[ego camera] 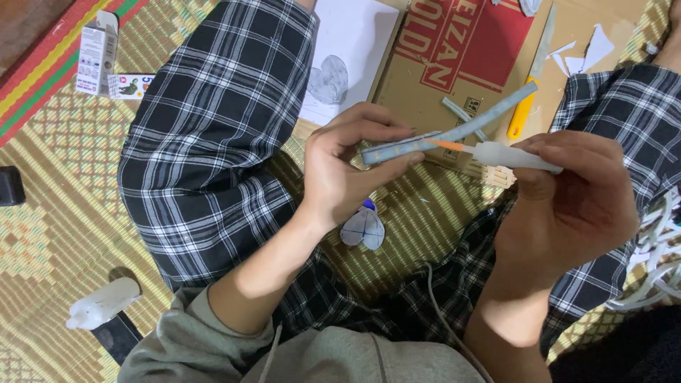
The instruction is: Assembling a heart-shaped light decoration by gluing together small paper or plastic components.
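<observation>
Now, line by line:
Left hand: the left hand (347,167) curls around one end of a long, flat blue-grey strip (454,131), thumb below and fingers on top, pinching it.
Strip: thin and bendy looking, with a pale shiny side; it slants up to the right, above the lap and the cardboard.
Right hand: the right hand (567,206) is closed around a soft white tube (514,157); its thin orange tip (447,145) touches the strip.
Box: a small white carton (96,51) stands on the mat, top left; I cannot tell what is in it.
Cardboard: a flat brown sheet (418,78) with a red patch lies ahead; a yellow-handled knife (533,74) rests on it.
Mat: a woven straw mat (57,213), bumpy, yellow and green.
Legs: black and white checked trousers (206,135), soft cloth.
</observation>
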